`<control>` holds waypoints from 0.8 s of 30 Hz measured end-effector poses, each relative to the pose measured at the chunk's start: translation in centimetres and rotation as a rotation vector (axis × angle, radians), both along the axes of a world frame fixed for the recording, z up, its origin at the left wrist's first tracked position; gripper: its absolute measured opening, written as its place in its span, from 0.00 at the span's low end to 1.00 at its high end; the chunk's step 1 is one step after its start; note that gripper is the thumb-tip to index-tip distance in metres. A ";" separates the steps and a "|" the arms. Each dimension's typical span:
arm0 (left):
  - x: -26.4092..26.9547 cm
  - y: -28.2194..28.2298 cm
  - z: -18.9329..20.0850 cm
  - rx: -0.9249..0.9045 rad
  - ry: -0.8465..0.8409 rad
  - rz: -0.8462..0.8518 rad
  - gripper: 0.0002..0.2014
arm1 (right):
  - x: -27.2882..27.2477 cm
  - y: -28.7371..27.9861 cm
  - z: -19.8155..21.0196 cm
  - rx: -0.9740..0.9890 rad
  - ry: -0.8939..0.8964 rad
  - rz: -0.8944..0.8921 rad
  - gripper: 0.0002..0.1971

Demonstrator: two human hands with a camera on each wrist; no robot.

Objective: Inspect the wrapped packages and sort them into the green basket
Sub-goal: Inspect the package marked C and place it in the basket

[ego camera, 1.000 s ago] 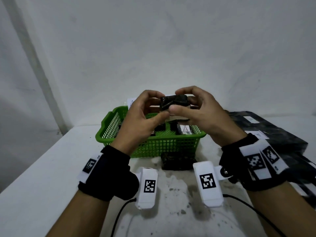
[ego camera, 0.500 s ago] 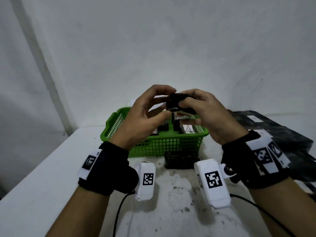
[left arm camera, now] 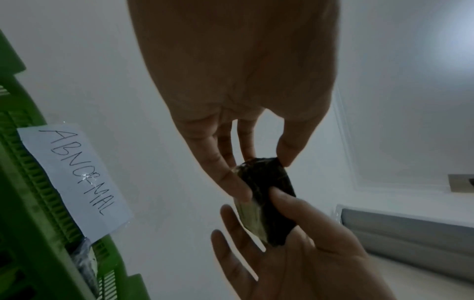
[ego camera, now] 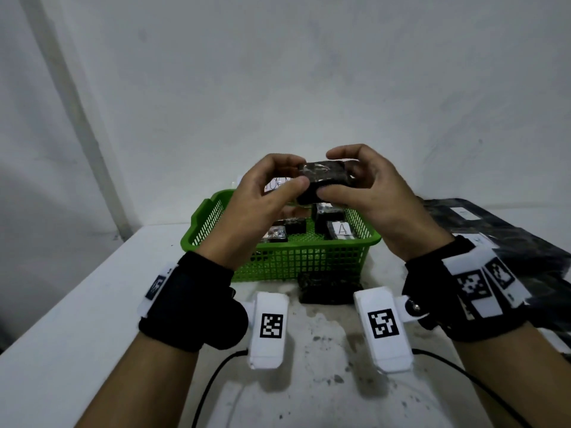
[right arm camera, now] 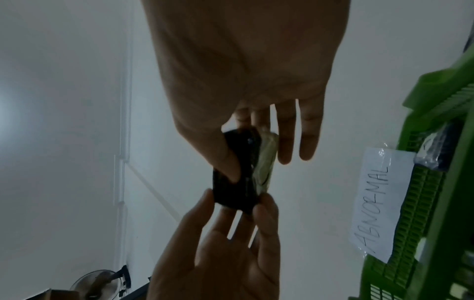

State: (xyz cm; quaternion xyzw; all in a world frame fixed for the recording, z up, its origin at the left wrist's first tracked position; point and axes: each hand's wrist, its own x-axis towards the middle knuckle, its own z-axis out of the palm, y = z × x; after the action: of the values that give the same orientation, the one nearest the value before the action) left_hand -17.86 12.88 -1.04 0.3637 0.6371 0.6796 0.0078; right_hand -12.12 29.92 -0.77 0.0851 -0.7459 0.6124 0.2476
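Closest to the camera, two white tagged units [ego camera: 268,329] hang off black wrist straps above a stained white table [ego camera: 77,350], cables trailing back from them. Just beyond, one dark wrapped package [ego camera: 329,291] lies on the table right against the front wall of the green basket [ego camera: 296,264]. Inside the basket sit several more wrapped packages [ego camera: 338,225], one with a white label reading "A". Off to the right, flat black bags [ego camera: 509,239] with white labels are stacked on the table.

Above the basket, both hands are busy with a small wrapped package [ego camera: 323,180], dark and glossy in clear film. The left hand [ego camera: 262,199] pinches its left end, thumb underneath and fingers curled over the top. The right hand [ego camera: 367,189] grips the other end, thumb along the near face, fingers arched over it. The package is in the air, clear of the basket rim.

On the basket's far wall, a white paper sign [left arm camera: 74,182] reads "ABNORMAL". Behind it all stands a plain white wall [ego camera: 309,72].
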 end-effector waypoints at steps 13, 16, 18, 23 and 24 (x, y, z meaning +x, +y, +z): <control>0.2 0.1 -0.3 -0.082 0.057 -0.030 0.15 | 0.3 0.1 0.4 0.037 0.079 -0.076 0.12; 0.2 0.4 -0.4 -0.081 0.021 0.000 0.10 | 0.3 0.0 0.3 0.079 0.105 -0.076 0.12; 0.1 0.4 -0.5 -0.043 0.038 0.036 0.08 | 0.4 -0.1 0.3 0.079 0.112 -0.048 0.11; -0.4 -0.4 -0.2 -0.002 0.104 0.004 0.11 | 0.7 0.5 0.7 0.032 -0.047 0.096 0.22; -0.3 -0.5 -0.2 -0.005 0.119 -0.012 0.12 | 0.8 0.7 0.8 0.036 -0.089 0.089 0.18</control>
State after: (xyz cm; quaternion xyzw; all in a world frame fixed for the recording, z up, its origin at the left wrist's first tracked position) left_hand -18.20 12.37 -1.25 0.4074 0.6357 0.6551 -0.0253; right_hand -11.29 30.60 0.07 0.0954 -0.7626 0.6124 0.1853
